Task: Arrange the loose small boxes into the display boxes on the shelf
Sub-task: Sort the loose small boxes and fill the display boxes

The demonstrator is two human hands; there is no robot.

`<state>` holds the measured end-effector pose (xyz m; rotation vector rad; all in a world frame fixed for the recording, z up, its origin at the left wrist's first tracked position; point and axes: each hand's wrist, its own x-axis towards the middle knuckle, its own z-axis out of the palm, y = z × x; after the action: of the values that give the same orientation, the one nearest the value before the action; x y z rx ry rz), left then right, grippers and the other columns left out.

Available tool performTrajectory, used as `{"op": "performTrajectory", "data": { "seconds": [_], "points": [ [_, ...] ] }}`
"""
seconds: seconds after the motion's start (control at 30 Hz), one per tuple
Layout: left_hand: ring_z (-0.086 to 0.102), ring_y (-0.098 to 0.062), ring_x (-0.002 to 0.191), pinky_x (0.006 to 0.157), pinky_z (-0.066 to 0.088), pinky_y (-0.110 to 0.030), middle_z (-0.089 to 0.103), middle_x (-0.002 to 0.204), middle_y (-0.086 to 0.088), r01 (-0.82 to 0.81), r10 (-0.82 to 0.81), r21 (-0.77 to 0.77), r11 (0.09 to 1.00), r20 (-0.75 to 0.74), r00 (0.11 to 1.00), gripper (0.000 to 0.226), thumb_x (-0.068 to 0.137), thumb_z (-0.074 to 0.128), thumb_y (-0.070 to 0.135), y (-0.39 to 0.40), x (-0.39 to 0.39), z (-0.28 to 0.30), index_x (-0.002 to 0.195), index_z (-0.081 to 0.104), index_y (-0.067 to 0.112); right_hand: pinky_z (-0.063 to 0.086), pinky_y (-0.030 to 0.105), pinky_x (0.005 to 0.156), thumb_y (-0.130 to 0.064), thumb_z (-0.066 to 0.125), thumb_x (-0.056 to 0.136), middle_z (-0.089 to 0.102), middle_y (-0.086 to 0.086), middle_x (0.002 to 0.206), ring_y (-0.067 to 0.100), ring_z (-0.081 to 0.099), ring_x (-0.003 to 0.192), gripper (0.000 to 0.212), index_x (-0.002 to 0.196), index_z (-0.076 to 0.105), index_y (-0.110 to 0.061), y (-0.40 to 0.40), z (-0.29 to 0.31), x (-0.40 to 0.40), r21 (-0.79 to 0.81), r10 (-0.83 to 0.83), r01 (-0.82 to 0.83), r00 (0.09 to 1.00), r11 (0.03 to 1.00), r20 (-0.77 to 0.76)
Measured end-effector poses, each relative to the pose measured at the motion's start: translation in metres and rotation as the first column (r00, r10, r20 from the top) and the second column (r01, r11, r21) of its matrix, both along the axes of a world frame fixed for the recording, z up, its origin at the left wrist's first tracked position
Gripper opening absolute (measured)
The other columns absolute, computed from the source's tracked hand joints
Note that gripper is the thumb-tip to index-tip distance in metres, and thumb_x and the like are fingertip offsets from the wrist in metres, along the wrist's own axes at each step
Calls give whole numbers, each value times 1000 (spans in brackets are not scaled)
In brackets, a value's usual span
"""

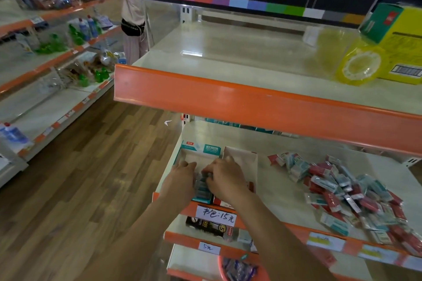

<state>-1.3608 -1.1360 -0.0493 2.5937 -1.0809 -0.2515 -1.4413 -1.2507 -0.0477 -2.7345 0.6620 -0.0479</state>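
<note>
- Head view: left hand steadies the teal display box.
- Right hand pinches teal small boxes; its grip should seat them upright, rows tight.

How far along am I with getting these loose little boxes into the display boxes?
Early on. Done: a short row of teal small boxes stands at the near end of the teal display box. In hand: your left hand and right hand are both on that row, seemingly tidying it. Left: the red display box looks mostly empty, and a big loose pile waits to the right.
</note>
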Motion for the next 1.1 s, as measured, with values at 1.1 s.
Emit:
{"op": "performTrajectory", "data": {
  "seconds": [1.1],
  "points": [
    [37,-24,126,86,48,-41,45,137,-5,256,-242,-281,925,83,967,46,86,51,15,-101,-105,13,131,46,15,44,21,61,-11,54,94,55,9,89,10,53,69,12,103,62,-9,-71,-20,-98,352,-429,307,831,884,354]
  ]
}}
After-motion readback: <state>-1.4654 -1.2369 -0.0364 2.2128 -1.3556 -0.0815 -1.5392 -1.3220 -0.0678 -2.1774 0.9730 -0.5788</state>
